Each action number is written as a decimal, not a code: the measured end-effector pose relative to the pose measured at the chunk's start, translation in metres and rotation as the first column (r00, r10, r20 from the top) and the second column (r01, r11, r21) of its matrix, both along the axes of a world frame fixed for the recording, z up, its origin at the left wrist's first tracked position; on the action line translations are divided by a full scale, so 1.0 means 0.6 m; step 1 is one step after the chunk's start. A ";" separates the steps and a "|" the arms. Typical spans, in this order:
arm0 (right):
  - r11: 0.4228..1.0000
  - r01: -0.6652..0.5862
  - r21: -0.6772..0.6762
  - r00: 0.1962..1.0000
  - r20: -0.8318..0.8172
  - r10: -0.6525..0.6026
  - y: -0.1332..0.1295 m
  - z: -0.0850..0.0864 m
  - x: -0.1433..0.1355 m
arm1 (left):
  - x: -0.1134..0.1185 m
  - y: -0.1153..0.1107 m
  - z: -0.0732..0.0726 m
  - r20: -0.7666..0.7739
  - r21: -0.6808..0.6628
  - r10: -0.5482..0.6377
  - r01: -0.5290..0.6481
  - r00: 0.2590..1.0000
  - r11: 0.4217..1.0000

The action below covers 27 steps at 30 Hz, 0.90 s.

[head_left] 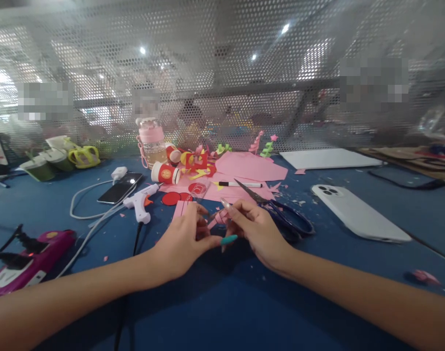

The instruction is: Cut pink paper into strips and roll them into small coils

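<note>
Between my two hands, just above the blue table, is a folded or curled pink paper strip (218, 219). My left hand (187, 234) curls its fingers round the strip's left side, its thumb with a teal nail stretched beneath. My right hand (261, 231) pinches the other side between thumb and fingers. The fingers partly hide the strip. Right behind my right hand lie dark blue-handled scissors (288, 219), blades pointing away to the left. A flat pink paper piece (179, 209) lies just beyond my left hand.
A white glue gun (138, 202) and a black phone (120, 188) lie left, near a magenta power strip (35, 261). Behind are pink sheets (249, 166), a marker (240, 184), a red paper cup (165, 173) and a bottle (151, 141). At right is a white phone (361, 214).
</note>
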State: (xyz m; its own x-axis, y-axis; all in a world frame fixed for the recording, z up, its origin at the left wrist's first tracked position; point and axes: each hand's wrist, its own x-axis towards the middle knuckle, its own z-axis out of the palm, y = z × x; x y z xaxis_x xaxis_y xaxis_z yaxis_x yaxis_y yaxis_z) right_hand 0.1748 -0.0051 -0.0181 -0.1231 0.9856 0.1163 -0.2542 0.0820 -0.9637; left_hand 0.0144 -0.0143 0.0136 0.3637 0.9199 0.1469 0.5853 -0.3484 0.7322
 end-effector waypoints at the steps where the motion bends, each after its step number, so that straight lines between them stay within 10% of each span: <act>1: 1.000 0.002 -0.011 1.000 -0.010 -0.002 0.002 -0.001 0.000 | 0.000 0.003 -0.001 0.049 -0.070 0.007 -0.004 0.999 0.998; 6: 0.998 -0.061 0.018 0.998 0.022 0.061 0.000 0.002 -0.002 | 0.000 0.018 -0.001 0.132 -0.300 -0.027 0.066 0.991 0.952; 22: 0.989 0.080 0.127 0.968 0.225 -0.108 -0.002 0.006 -0.006 | 0.002 0.021 -0.002 0.039 0.073 -0.029 0.026 0.999 0.997; 27: 0.999 0.040 0.025 0.990 0.132 -0.043 -0.003 0.009 -0.007 | 0.003 0.013 0.005 -0.015 -0.061 -0.047 0.046 0.999 0.997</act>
